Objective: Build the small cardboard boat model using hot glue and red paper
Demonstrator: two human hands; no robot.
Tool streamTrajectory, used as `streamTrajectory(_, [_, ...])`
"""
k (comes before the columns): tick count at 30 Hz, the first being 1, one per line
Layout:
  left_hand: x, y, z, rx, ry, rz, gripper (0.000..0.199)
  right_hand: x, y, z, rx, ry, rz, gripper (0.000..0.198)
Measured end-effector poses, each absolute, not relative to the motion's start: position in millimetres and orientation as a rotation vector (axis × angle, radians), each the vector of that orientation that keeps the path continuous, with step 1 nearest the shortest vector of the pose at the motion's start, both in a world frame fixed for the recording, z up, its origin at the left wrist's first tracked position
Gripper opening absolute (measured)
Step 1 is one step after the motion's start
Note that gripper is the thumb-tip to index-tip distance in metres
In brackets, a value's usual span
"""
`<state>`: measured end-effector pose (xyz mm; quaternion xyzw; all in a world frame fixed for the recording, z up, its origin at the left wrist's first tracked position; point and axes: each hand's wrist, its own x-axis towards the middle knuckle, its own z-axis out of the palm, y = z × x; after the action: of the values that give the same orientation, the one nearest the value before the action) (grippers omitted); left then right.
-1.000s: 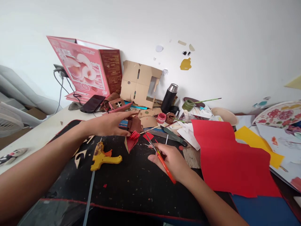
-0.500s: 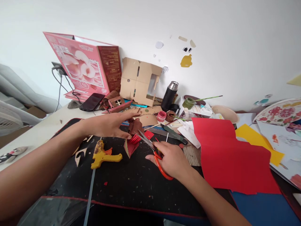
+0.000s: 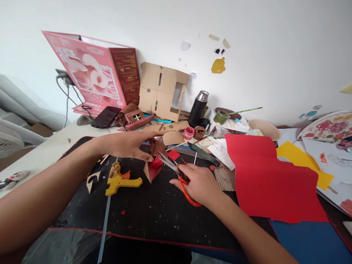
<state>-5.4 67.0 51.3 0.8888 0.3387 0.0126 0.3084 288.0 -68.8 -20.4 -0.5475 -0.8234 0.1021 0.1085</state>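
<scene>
My left hand [image 3: 130, 145] curves over a small brown cardboard model [image 3: 157, 148], thumb and fingers on its near and far sides. Thin red strips [image 3: 156, 162] lie across the front of the model, above a triangular piece [image 3: 150, 172] with a pale face. In my right hand [image 3: 202, 183] is a pair of scissors [image 3: 189, 198] with orange-red handles. Their blades point left, with the tips at the red strips; whether a strip lies between them I cannot tell. A yellow glue gun [image 3: 121, 180] rests on the black mat below my left hand.
Behind my hands stand a brown model boat [image 3: 136, 119], a black thermos [image 3: 197, 109], paint jars [image 3: 189, 133] and a cardboard sheet [image 3: 162, 91]. A knife [image 3: 205, 154] lies beyond the scissors. Red paper [image 3: 272, 179] covers the right side; a phone [image 3: 105, 117] is at left.
The scissor tips have shifted slightly left over the red strips. My left hand keeps its hold on the brown model. The camera view has moved a little.
</scene>
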Motion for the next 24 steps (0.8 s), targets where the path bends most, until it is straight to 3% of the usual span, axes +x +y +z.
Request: streamTrajectory(24, [0.4, 73.0, 44.8, 2.347, 0.913, -0.056, 0.095, 290.9, -67.7, -29.5, -1.583, -2.477, 0.226, 0.043])
